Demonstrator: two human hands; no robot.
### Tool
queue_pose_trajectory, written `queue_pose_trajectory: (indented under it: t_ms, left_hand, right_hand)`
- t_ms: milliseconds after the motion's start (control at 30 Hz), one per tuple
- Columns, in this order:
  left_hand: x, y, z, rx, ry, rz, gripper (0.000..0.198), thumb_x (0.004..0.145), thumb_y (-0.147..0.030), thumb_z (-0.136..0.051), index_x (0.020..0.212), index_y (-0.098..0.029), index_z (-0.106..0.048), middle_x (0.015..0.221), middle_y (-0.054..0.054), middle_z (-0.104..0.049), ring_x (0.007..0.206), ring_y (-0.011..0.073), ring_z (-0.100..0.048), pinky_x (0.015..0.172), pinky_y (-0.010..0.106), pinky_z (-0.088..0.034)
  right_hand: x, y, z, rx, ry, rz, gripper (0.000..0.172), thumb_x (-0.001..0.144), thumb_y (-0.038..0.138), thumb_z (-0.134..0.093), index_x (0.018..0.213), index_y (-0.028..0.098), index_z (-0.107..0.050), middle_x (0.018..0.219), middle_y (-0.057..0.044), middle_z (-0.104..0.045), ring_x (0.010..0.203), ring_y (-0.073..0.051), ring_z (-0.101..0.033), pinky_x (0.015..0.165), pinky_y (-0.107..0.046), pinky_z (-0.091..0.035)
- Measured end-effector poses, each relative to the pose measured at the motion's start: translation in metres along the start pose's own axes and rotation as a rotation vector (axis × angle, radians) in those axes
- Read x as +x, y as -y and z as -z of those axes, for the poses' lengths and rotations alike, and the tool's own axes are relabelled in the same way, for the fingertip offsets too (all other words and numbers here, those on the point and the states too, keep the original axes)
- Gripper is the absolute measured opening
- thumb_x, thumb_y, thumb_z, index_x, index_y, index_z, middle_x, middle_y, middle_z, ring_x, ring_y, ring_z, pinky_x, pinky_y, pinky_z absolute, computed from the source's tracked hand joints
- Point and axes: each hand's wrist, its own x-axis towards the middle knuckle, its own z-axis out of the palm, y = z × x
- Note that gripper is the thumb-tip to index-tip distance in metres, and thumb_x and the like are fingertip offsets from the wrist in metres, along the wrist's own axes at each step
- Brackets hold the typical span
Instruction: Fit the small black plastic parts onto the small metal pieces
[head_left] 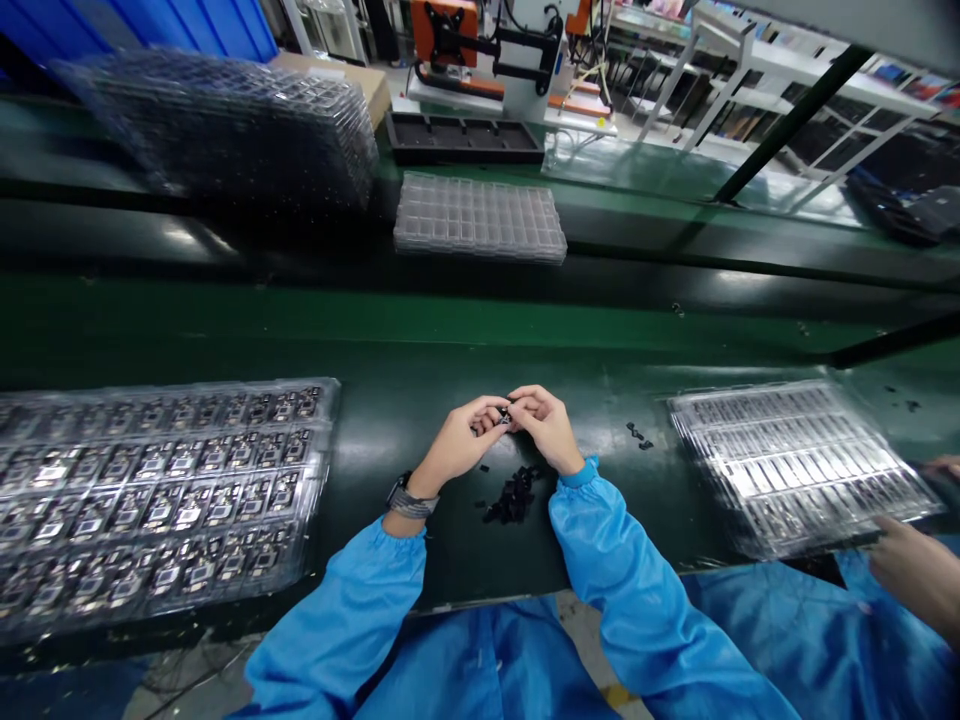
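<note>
At the middle of the green bench, my left hand (466, 440) and my right hand (546, 425) meet with fingertips pinched around a small electronic part (505, 416). Fingers cover most of it, so its exact shape is hidden. Just below the hands lies a loose pile of small black pieces (514, 495). To the left sits a clear plastic tray (327, 400) with rows of small circuit boards (184, 458). A few black pieces (639, 436) lie to the right of my right hand.
At right stands a stack of clear trays (802, 465), with a co-worker's hand (919, 570) at its near edge. More clear trays (480, 215) and a black tray (465, 138) rest on the raised shelf. A tall tray stack (225, 130) stands at the back left.
</note>
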Motion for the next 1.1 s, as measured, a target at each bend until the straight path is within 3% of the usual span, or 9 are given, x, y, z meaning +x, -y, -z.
queue_pose_trajectory:
  t_ms: [133,333,1100]
  left_hand:
    - [0.0004,0.0005,0.0007,-0.025,-0.036,0.0,0.035,0.087,-0.031,-0.071,0.118,-0.016,-0.068,0.087,0.004,-0.07,0.077,0.0154,-0.064,0.071,0.027,-0.049]
    - [0.0005,0.0021,0.0006,-0.026,-0.043,0.002,0.033,0.086,-0.03,-0.071,0.115,-0.016,-0.068,0.085,0.004,-0.07,0.077,0.0159,-0.065,0.07,0.027,-0.049]
    - [-0.002,-0.0015,-0.002,-0.017,-0.022,0.008,0.035,0.084,-0.027,-0.07,0.117,-0.016,-0.071,0.081,0.001,-0.065,0.07,0.013,-0.056,0.065,0.025,-0.045]
  right_hand:
    - [0.0023,-0.0007,0.0029,-0.023,-0.018,-0.013,0.039,0.082,0.057,-0.077,0.094,0.021,-0.069,0.069,0.0,-0.07,0.062,-0.016,-0.066,0.06,-0.028,-0.054]
    - [0.0014,0.0024,0.0071,-0.125,0.066,-0.025,0.038,0.083,0.056,-0.078,0.077,0.02,-0.069,0.065,0.0,-0.068,0.057,-0.014,-0.06,0.057,-0.027,-0.05]
    - [-0.0034,0.007,0.0018,-0.184,0.068,0.031,0.037,0.083,0.054,-0.076,0.075,0.019,-0.066,0.062,0.0,-0.064,0.058,-0.014,-0.059,0.059,-0.027,-0.05]
